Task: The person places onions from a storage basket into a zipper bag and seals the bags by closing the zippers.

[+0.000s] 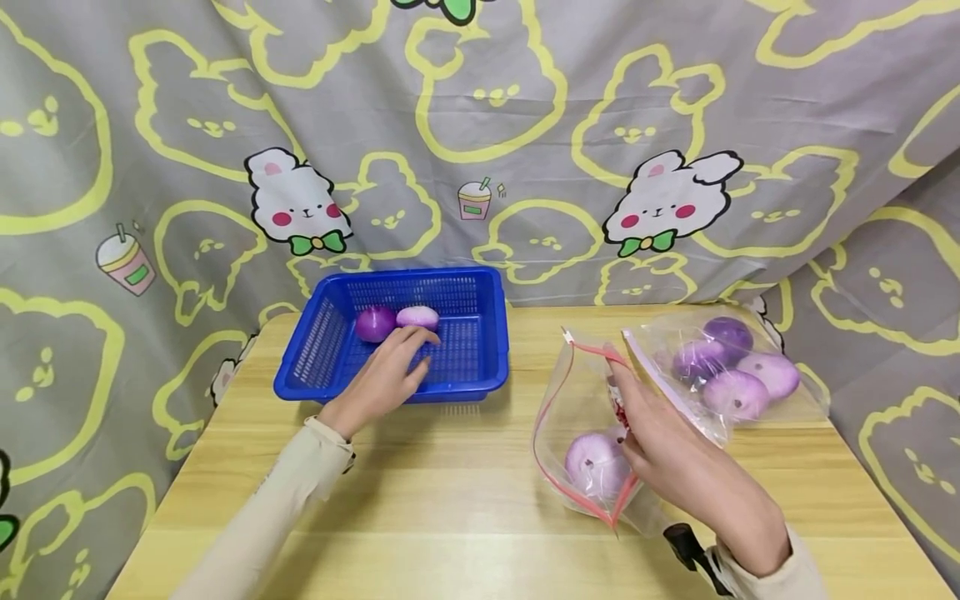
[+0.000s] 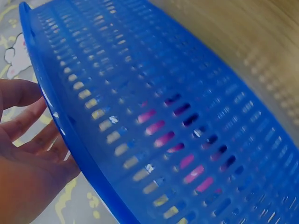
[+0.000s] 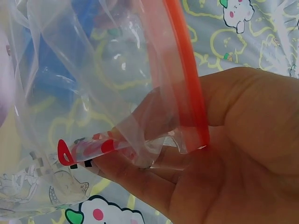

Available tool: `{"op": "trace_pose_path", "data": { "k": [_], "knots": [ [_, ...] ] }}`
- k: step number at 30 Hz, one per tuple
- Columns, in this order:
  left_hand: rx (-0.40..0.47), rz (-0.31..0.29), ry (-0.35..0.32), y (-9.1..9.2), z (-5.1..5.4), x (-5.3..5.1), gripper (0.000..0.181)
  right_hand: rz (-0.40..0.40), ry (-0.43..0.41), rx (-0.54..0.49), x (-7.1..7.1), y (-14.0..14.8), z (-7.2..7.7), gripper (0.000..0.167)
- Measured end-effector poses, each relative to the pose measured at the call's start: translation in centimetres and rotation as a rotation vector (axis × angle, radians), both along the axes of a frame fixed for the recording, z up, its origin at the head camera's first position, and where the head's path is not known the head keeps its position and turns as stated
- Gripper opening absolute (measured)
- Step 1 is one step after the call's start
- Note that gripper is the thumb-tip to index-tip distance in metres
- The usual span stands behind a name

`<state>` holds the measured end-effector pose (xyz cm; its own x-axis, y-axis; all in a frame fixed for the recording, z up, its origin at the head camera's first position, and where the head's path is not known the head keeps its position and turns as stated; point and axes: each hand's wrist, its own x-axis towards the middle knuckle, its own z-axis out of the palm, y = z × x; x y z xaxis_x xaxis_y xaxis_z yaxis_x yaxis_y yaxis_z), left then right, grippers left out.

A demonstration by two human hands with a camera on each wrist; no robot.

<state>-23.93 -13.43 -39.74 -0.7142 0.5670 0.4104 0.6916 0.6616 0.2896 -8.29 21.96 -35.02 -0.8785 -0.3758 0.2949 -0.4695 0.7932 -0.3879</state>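
Observation:
My left hand [image 1: 382, 373] reaches over the near rim of a blue plastic basket [image 1: 491, 333], its fingers loosely bent and holding nothing. Just beyond the fingertips lie a dark purple onion [image 1: 374, 325] and a paler onion [image 1: 417, 317]. In the left wrist view, the basket's slotted wall [image 2: 93, 88] hides most of the onions. My right hand [image 1: 678, 454] pinches the side of a clear zip bag [image 1: 553, 408] with a red seal; its mouth gapes toward the basket. Inside this bag sits a pale purple onion [image 1: 592, 465], with another partly hidden behind the hand.
A second clear zip bag [image 1: 810, 400] with a pale lilac seal lies at the right, holding several purple onions [image 1: 735, 394]. Both bags and the basket rest on a wooden table [image 1: 450, 517]. A patterned grey curtain [image 1: 540, 108] hangs behind and at the sides.

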Motion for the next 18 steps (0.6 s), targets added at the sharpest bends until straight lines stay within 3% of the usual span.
{"op": "trace_pose_path", "data": {
  "k": [8,18],
  "knots": [
    [-0.032,-0.030,0.009,0.0,0.7,-2.1,0.027,-0.024,-0.036,-0.013,0.1,0.1,0.0,0.091],
    [-0.081,0.012,-0.047,1.0,2.5,-4.5,0.027,-0.037,-0.043,-0.011,-0.2,0.3,0.2,0.084]
  ]
}}
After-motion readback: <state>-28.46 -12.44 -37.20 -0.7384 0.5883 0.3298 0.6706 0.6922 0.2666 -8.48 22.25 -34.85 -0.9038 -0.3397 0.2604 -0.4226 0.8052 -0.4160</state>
